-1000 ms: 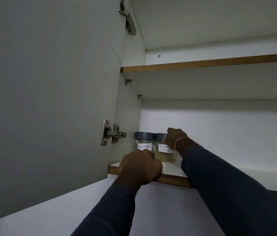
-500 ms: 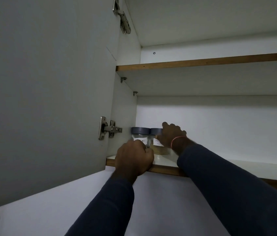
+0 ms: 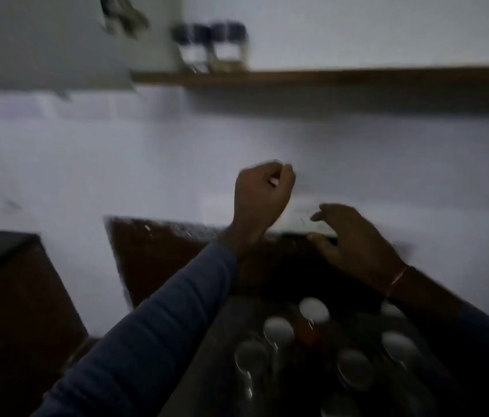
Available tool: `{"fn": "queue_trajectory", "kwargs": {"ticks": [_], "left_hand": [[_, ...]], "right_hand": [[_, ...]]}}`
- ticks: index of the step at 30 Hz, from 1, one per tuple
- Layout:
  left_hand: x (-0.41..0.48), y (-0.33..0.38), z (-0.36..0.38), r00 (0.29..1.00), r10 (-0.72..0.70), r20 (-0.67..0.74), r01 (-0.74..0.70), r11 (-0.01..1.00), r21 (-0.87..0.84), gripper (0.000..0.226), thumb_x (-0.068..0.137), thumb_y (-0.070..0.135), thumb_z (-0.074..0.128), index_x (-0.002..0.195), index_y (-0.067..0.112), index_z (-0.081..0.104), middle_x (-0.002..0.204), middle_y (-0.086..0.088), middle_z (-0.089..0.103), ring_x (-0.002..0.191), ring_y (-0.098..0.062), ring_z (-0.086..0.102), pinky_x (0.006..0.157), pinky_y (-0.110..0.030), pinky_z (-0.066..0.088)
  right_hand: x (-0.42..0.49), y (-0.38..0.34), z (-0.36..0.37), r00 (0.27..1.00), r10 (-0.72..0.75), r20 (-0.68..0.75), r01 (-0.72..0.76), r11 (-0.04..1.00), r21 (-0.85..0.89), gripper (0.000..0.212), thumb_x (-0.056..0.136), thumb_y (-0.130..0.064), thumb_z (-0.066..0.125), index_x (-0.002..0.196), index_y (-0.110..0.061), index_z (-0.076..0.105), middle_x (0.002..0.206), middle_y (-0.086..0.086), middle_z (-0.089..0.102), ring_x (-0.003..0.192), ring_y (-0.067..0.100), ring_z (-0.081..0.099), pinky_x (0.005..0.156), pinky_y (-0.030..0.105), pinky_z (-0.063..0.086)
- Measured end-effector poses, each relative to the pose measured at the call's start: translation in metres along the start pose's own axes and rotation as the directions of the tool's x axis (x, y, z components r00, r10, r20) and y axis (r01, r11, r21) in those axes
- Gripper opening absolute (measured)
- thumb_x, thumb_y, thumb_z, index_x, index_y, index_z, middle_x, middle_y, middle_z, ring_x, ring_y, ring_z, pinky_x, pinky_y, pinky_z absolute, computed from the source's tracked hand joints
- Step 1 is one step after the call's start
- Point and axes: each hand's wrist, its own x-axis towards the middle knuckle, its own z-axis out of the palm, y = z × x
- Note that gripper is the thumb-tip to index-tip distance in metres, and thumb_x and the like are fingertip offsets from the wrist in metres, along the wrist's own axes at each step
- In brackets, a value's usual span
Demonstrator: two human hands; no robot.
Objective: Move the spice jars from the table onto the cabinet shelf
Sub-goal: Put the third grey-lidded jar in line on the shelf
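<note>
- Your left hand [image 3: 262, 200] is curled into a fist with nothing visible in it. Your right hand [image 3: 357, 242] is spread, its fingers relaxed and slightly bent, and it is also empty.
- Both hands hang above the table [image 3: 171, 266], so the step in hand looks like fetching the next jar.
- The waiting jars [image 3: 278, 329] stand in a tight cluster on the table, below your right hand and nearer to you. Only their pale lids show through the blur. There seem to be about six, but you cannot count them for sure.
- The shelved jars [image 3: 210, 49], which appear to be two, stand on the cabinet shelf [image 3: 357, 75]. They are well above and beyond your left hand, at the shelf's left end, just beside the cabinet door [image 3: 42, 40].
- Uncurl the left hand before you reach down, so that each hand can take a jar.
- Start with jars at the near edge of the cluster, just under your right wrist. Reaching into the middle would likely knock their neighbours.
- Wrap your fingers round the glass body rather than the lid. Nothing here shows whether the lids are tight.
- Set the next jars to the right of the shelved pair, on the bare stretch of shelf high above your right hand.
- The view is dim and smeared, so hold your head steady over the cluster before you close your fingers.
</note>
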Motion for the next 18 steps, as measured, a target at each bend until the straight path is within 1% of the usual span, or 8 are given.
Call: {"fn": "queue_trajectory", "kwargs": {"ticks": [2,5,7,9,12,14,16,18], "left_hand": [[-0.089,-0.002,0.036,0.963,-0.128,0.236,0.140,0.990,-0.035,0.039,0.090,0.030,0.054,0.064,0.004,0.068,0.058,-0.010,0.065,0.056,-0.019,0.062,0.055,-0.035,0.047],[-0.209,0.002,0.077,0.762,-0.323,0.561,0.367,0.930,0.038,0.035,0.092,0.032,0.054,0.062,0.016,0.061,0.063,-0.008,0.064,0.058,-0.018,0.061,0.057,-0.031,0.047],[-0.263,0.005,0.095,0.627,-0.406,0.665,0.449,0.886,0.117,0.028,0.094,0.029,0.056,0.067,0.025,0.059,0.064,0.003,0.062,0.058,-0.008,0.059,0.058,-0.026,0.048],[-0.300,0.010,0.109,0.539,-0.482,0.691,0.519,0.836,0.179,0.018,0.093,0.027,0.059,0.076,0.024,0.065,0.071,0.006,0.066,0.064,-0.004,0.064,0.063,-0.027,0.053],[-0.328,0.015,0.124,0.520,-0.491,0.699,0.440,0.855,0.274,0.014,0.090,0.028,0.060,0.094,0.023,0.073,0.089,0.006,0.073,0.078,-0.005,0.066,0.074,-0.019,0.049],[-0.336,0.019,0.130,0.533,-0.477,0.699,0.409,0.868,0.280,0.017,0.090,0.026,0.060,0.101,0.022,0.073,0.095,0.006,0.074,0.079,-0.003,0.063,0.071,-0.007,0.041],[-0.341,0.021,0.133,0.515,-0.479,0.711,0.427,0.862,0.273,0.018,0.091,0.021,0.059,0.101,0.016,0.073,0.096,0.000,0.074,0.082,-0.007,0.065,0.072,-0.015,0.046],[-0.346,0.022,0.134,0.510,-0.503,0.698,0.453,0.847,0.280,0.017,0.091,0.016,0.058,0.095,0.011,0.074,0.094,-0.004,0.074,0.082,-0.011,0.066,0.075,-0.024,0.049]], "right_hand": [[-0.059,0.040,0.026,0.963,0.248,0.105,-0.259,0.959,0.112,0.035,0.087,-0.022,0.071,0.116,-0.005,0.066,0.126,0.015,0.062,0.123,0.029,0.054,0.106,0.030,0.035],[-0.143,0.096,0.053,0.806,0.540,0.243,-0.583,0.796,0.162,0.028,0.090,-0.018,0.066,0.115,-0.004,0.065,0.118,0.015,0.065,0.112,0.030,0.059,0.099,0.036,0.045],[-0.190,0.118,0.062,0.688,0.653,0.317,-0.718,0.674,0.172,0.021,0.093,-0.023,0.062,0.113,-0.016,0.064,0.115,0.007,0.064,0.107,0.022,0.061,0.089,0.035,0.050],[-0.225,0.131,0.069,0.606,0.709,0.361,-0.788,0.597,0.149,0.019,0.092,-0.024,0.063,0.111,-0.023,0.062,0.115,0.003,0.063,0.108,0.019,0.060,0.087,0.030,0.047],[-0.254,0.143,0.083,0.587,0.726,0.358,-0.791,0.609,0.061,0.045,0.087,-0.024,0.069,0.130,-0.017,0.056,0.133,0.006,0.055,0.124,0.022,0.052,0.103,0.031,0.041],[-0.260,0.146,0.092,0.582,0.725,0.369,-0.785,0.619,0.020,0.062,0.085,-0.026,0.071,0.141,-0.017,0.046,0.148,0.010,0.039,0.136,0.025,0.040,0.112,0.038,0.037],[-0.261,0.150,0.103,0.577,0.724,0.378,-0.784,0.621,0.008,0.071,0.084,-0.029,0.072,0.146,-0.018,0.039,0.155,0.012,0.026,0.142,0.029,0.030,0.116,0.041,0.032],[-0.260,0.157,0.114,0.605,0.705,0.370,-0.758,0.652,-0.003,0.065,0.084,-0.031,0.071,0.142,-0.018,0.044,0.157,0.013,0.021,0.144,0.030,0.026,0.117,0.040,0.029]]}}
